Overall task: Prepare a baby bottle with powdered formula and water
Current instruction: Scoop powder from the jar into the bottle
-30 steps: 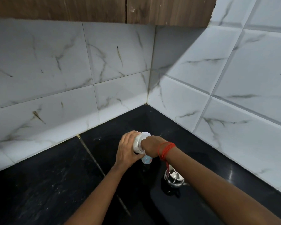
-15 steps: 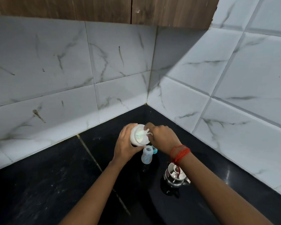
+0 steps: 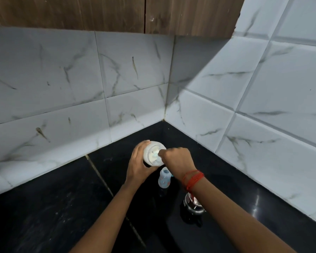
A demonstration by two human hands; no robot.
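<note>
- We have the left hand (image 3: pixel 137 167) wrapped round the white formula jar (image 3: pixel 150 158), up above the baby bottle (image 3: pixel 164 178) and a touch to its left, clear of the black counter (image 3: pixel 62 207).
- The fingers curl round the jar's far side and the thumb clamps the near side. The open mouth tips back towards us, and we see pale powder inside.
- Here is the right hand (image 3: pixel 177 159), above the baby bottle and a little to its right. Its knuckles are up and its fingertips (image 3: pixel 161 153) are bunched together right at the jar's mouth.
- Those fingertips pinch what looks like a pale scoop (image 3: pixel 154 152), and its bluish end lies down in the powder.
- The baby bottle itself stands upright on the counter with its top open. It sits just under the jar, between the two wrists, and neither hand touches it.
- We spot a red thread (image 3: pixel 192 178) on the right wrist, beside the baby bottle on its right.
- A shiny steel pot (image 3: pixel 192 205) sits nearer us than the baby bottle and to its right, partly under the right forearm.
</note>
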